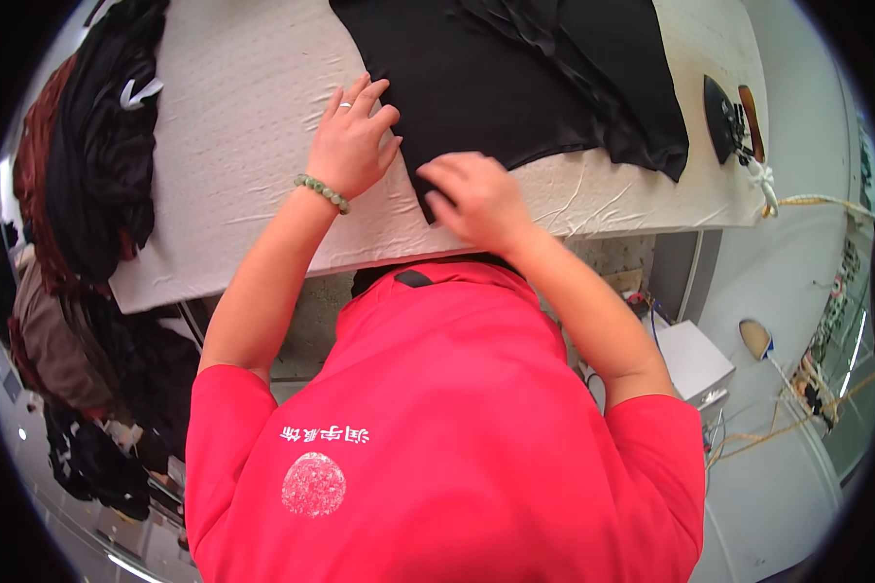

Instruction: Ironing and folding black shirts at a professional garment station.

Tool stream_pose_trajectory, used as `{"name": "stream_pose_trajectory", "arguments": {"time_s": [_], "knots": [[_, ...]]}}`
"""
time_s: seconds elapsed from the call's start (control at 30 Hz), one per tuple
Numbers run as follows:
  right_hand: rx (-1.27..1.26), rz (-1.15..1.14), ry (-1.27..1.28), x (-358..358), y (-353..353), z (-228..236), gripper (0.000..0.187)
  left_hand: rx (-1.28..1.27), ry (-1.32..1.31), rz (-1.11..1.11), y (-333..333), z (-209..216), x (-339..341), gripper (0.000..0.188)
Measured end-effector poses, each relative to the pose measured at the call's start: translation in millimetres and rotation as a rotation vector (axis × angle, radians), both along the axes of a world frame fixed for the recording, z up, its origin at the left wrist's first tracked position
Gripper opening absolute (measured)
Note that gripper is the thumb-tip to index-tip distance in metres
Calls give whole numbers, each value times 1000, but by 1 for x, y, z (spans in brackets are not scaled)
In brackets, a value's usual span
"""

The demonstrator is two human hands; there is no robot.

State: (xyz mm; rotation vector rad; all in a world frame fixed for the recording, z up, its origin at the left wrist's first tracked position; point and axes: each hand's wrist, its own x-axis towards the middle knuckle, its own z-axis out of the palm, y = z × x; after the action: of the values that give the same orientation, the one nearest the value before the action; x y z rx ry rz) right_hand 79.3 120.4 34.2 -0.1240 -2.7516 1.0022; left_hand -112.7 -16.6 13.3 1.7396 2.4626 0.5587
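Observation:
A black garment [515, 87] is spread over the pale padded table, smooth on its left part and wrinkled toward the right. My left hand [352, 146], with a ring and a green bead bracelet [323, 191], rests at the garment's left edge. Its fingers are apart, the tips touching the black cloth. Above the garment's near left corner is my right hand [478, 202], its fingers bent and smeared by motion. Whether it pinches any cloth cannot be made out.
An iron [719, 119] with a brown handle stands at the table's right end, a cord [817, 200] running off it. Dark garments [107, 146] are heaped over the table's left end. Below right are a white box [690, 360] and loose cords. The padded table [233, 126] has creased covering.

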Motion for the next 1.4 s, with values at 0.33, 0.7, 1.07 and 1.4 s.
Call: {"name": "stream_pose_trajectory", "arguments": {"time_s": [0.33, 0.7, 1.07, 1.4], "knots": [[366, 21, -63, 89, 160, 11, 36, -117, -98, 176, -11, 17, 81, 49], [1001, -625, -118, 155, 465, 19, 64, -129, -206, 731, -24, 21, 166, 29], [645, -650, -497, 194, 479, 32, 57, -182, -519, 1258, 3, 14, 197, 22], [-13, -754, -786, 188, 454, 66, 43, -147, -578, 1243, -5, 14, 194, 17]]}}
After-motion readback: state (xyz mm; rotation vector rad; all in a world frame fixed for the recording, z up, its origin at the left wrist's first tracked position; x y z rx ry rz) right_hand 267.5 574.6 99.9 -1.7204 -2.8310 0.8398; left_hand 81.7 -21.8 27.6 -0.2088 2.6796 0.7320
